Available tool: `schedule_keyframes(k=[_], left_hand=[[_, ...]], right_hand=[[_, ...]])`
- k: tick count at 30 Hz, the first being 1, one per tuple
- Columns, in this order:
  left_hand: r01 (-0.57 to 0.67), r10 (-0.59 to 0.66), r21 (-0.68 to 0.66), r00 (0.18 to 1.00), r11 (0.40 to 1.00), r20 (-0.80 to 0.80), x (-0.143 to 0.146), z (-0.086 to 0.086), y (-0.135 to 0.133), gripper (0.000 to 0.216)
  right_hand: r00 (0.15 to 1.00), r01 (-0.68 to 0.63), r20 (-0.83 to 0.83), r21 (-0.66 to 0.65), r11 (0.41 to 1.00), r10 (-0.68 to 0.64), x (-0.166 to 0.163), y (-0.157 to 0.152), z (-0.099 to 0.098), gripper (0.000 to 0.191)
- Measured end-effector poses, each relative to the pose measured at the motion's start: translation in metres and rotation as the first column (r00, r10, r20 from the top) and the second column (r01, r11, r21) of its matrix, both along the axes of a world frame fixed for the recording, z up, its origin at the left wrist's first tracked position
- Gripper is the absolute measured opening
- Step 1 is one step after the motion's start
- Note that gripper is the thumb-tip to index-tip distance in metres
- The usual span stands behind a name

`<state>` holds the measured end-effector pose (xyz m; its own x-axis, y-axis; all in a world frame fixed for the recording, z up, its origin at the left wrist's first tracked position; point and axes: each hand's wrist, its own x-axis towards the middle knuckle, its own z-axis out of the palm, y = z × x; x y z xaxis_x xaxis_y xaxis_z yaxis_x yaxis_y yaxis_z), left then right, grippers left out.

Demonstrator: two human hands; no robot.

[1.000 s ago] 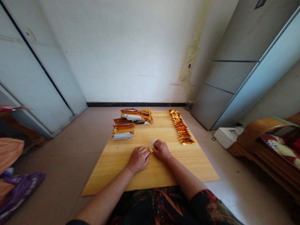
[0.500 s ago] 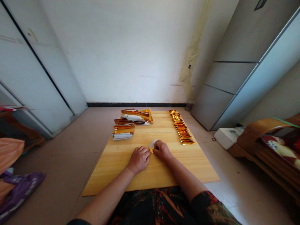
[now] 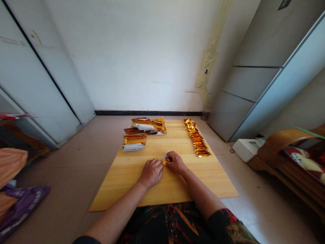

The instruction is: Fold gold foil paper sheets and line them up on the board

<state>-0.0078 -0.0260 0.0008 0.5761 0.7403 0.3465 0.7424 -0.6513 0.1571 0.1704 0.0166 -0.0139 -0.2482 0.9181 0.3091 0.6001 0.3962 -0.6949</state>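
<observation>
Between my hands, low over the wooden board, is a small piece of gold foil paper (image 3: 164, 162) with a whitish part (image 3: 165, 155) showing above it. My left hand (image 3: 152, 172) rests on the board, its fingers curled together at the foil's left side. With thumb and fingers pinched, my right hand (image 3: 175, 162) grips the paper from the right and hides part of it. Folded gold foil pieces (image 3: 199, 140) lie in an overlapping row at the board's right edge. Stacks of gold and white paper sheets (image 3: 134, 142) lie at the back left.
The wooden board (image 3: 116, 189) has a white wall (image 3: 142, 67) behind it. A grey refrigerator (image 3: 236, 101), a white box (image 3: 245, 149) and a wooden seat (image 3: 286, 145) stand to the right. A purple bag (image 3: 27, 203) lies on the floor at left.
The whitish part between my hands shows slightly less than before, and my right fingers have shifted a little over the foil. Otherwise the hands stay in place; the view has shifted slightly.
</observation>
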Motion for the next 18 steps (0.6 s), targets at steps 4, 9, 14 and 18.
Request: schedule_keyframes(k=[4, 9, 14, 18], left_hand=[[0.003, -0.003, -0.003, 1.000, 1.000, 0.008, 0.000, 0.000, 0.000, 0.023], [0.002, -0.002, -0.017, 1.000, 1.000, 0.007, 0.000, 0.000, 0.000, 0.022], [-0.001, 0.002, -0.031, 1.000, 1.000, 0.026, 0.000, 0.001, 0.000, 0.022], [-0.001, 0.002, -0.040, 0.999, 0.999, 0.035, 0.000, 0.001, 0.000, 0.022]], right_hand=[[0.999, 0.027, 0.032, -0.007, 1.000, -0.027, -0.005, -0.003, 0.002, 0.018], [1.000, 0.007, -0.025, -0.024, 1.000, -0.007, -0.001, -0.002, 0.001, 0.023], [0.995, -0.013, -0.102, -0.066, 0.998, 0.006, 0.006, 0.000, -0.003, 0.030], [0.984, -0.020, -0.176, -0.087, 0.996, 0.004, 0.009, 0.001, -0.007, 0.032]])
